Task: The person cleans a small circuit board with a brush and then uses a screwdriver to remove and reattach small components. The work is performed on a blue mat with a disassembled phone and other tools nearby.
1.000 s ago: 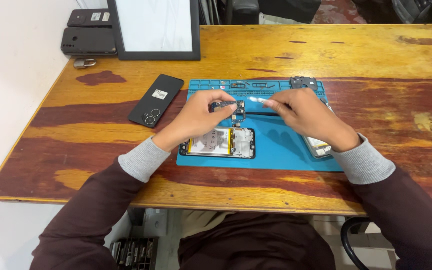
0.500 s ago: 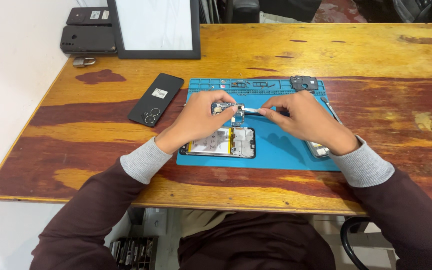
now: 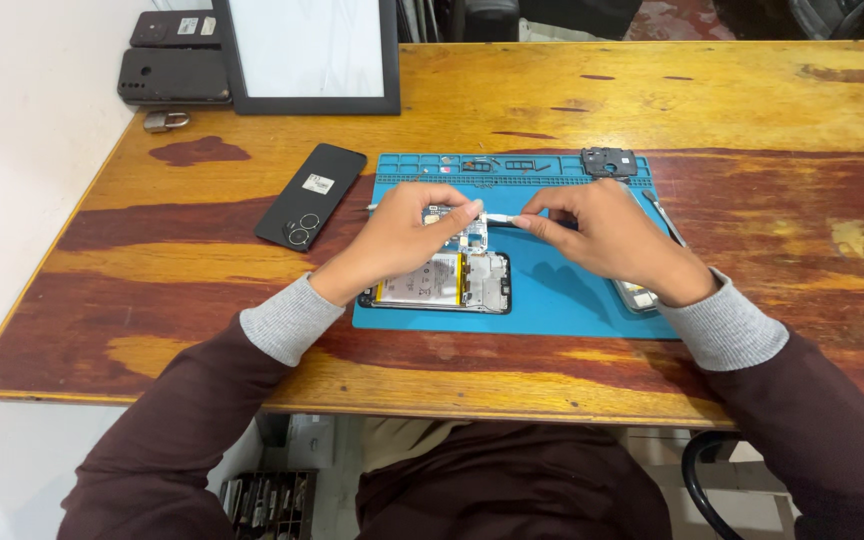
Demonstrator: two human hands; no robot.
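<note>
Two hands work over the blue repair mat (image 3: 552,290), which lies on the wooden table (image 3: 512,100). The left hand (image 3: 402,235) pinches a small circuit board (image 3: 457,228) between thumb and fingertips, holding it just above the opened phone (image 3: 442,283), which rests face down on the mat's near left part with its battery showing. The right hand (image 3: 602,232) grips a thin white tool (image 3: 505,218) between thumb and forefinger; the tool's tip meets the board's right edge. On the mat's far right corner sits a small dark camera-frame part (image 3: 608,161), and its far edge holds shallow trays with tiny parts. Left of the mat, on bare wood, lies a black phone (image 3: 311,195), back up. Beyond the mat's far left corner stands a black-framed white panel (image 3: 310,50), with two dark devices (image 3: 174,60) stacked to its left
</note>
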